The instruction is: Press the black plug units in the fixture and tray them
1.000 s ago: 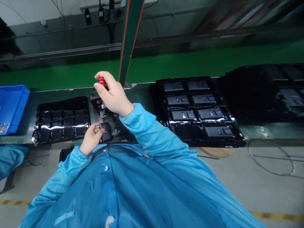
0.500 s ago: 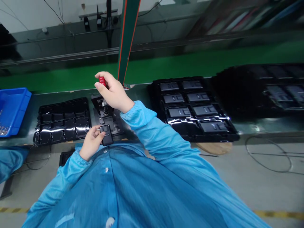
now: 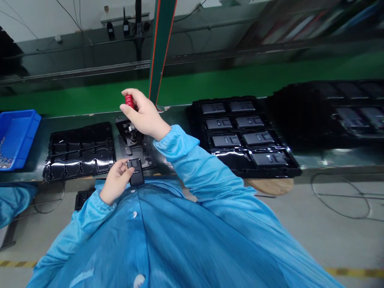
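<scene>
My left hand (image 3: 116, 179) pinches a small black plastic box (image 3: 136, 173) with light lettering, close to my body at the bench's front edge. The box has a raised rectangular part at its top; its underside is hidden. Above and beyond it, my right hand (image 3: 145, 114) curls around the red handle (image 3: 129, 100) of a black metal clamp fixture (image 3: 132, 131). Its palm covers part of the handle and the mechanism. Below the clamp lies the fixture's flat base (image 3: 146, 154) with a recessed area, just past the box.
Left of the fixture lies a black moulded tray (image 3: 79, 154); a blue bin (image 3: 28, 140) with small metal parts is farther left. On the right, another black tray (image 3: 234, 170) holds several black boxes, with more trays (image 3: 330, 110) beyond. A green post (image 3: 162, 48) rises behind the fixture.
Very little differs. The black box in my left hand has shifted slightly, and my right hand stays around the red handle.
</scene>
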Tool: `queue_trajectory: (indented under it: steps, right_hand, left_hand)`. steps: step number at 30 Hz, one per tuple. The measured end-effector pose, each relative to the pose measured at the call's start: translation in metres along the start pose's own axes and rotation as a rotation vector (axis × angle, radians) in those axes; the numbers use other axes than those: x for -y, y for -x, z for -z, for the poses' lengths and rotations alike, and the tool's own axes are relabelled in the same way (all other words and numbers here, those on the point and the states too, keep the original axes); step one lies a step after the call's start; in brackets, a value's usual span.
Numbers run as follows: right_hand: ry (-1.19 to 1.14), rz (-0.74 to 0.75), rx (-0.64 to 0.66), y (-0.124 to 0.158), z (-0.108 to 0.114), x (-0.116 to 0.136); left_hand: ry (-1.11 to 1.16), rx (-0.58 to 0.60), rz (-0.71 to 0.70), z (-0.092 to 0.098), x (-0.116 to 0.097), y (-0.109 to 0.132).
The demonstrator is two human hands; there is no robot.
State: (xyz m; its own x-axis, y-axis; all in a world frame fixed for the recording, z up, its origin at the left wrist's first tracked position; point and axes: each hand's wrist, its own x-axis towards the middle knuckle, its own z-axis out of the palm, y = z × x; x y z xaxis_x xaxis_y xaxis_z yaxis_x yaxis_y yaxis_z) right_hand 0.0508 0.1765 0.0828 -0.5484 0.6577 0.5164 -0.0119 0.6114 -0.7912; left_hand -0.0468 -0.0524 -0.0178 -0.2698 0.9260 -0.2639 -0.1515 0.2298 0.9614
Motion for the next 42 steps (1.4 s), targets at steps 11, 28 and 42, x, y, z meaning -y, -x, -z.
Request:
queue_trajectory:
  steps: [11,28,42]
  right_hand:
    - [0.134,0.027,0.061,0.008,0.005,-0.013]
    - [-0.149,-0.259,-0.215,0.214,0.048,0.041]
    - [-0.669,-0.6,-0.254,0.22,0.027,0.025]
  left_hand:
    - [-0.019,0.002,-0.003,-0.015,-0.022,0.005]
    - [-0.016,0.095,-0.032,-0.039,-0.053,-0.004]
    - [-0.055,0.247,-0.034,-0.075,-0.056,-0.013]
